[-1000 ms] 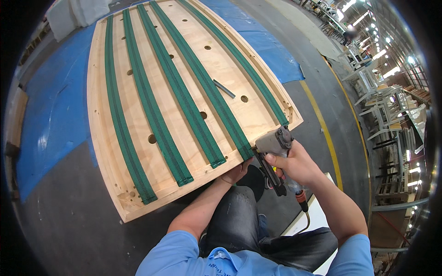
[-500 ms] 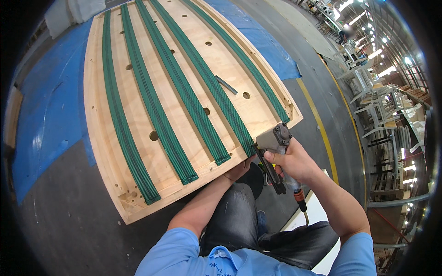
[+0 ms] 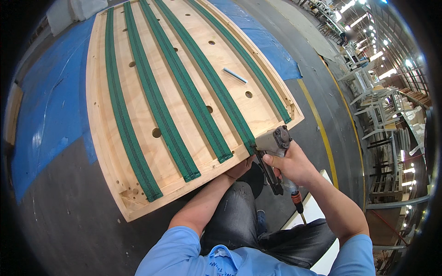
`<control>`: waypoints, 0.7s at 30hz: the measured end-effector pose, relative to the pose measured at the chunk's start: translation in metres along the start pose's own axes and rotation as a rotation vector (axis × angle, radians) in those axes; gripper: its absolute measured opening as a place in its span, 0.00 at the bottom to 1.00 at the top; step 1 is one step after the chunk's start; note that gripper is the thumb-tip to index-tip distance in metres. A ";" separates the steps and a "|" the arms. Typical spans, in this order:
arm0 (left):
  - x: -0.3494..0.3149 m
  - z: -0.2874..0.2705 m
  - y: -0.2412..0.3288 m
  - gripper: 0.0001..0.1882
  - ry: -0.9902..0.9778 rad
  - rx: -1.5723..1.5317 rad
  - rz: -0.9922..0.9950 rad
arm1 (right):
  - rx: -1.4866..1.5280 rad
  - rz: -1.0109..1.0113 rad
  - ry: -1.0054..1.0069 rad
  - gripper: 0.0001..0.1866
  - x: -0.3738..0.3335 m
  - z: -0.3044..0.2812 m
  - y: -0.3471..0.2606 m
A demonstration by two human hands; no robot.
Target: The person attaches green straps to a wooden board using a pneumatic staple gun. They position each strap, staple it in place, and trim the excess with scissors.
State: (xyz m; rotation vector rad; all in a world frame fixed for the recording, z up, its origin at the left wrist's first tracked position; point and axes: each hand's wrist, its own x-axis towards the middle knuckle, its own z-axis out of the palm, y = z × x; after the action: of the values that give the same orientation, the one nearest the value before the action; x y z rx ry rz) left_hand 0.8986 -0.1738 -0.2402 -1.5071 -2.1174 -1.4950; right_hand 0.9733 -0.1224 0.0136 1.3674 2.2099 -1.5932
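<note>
My right hand (image 3: pixel 297 163) is closed around the grip of a grey staple gun (image 3: pixel 275 141). Its nose rests at the near end of the fourth green webbing strap (image 3: pixel 211 78), on the rim of a wooden frame (image 3: pixel 202 174). Just below that strap end, my left hand (image 3: pixel 239 170) curls up against the frame's near edge. Its fingers are mostly hidden, so what they grip does not show. On the plywood between the fourth and fifth straps lies a thin grey strip (image 3: pixel 235 75), possibly staples.
More webbing straps (image 3: pixel 156 99) run lengthwise over the holed plywood. Blue sheeting (image 3: pixel 50 101) lies under the frame. A hose (image 3: pixel 301 215) hangs from the gun. Past the yellow floor line (image 3: pixel 320 133), white chair frames (image 3: pixel 375 108) are stacked at the right.
The thin grey strip has slid farther away across the plywood and turned slightly. The frame appears shifted a little to the right in view. Both hands keep nearly the same place.
</note>
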 end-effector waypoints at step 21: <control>-0.013 0.012 0.005 0.24 -0.139 -0.017 -0.072 | 0.084 0.021 0.009 0.21 -0.011 -0.002 0.017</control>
State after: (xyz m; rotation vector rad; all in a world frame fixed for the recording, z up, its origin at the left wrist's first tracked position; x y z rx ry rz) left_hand 0.9138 -0.1732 -0.2506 -1.6014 -2.2646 -1.4747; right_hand 0.9931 -0.1265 0.0083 1.4171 2.1490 -1.6945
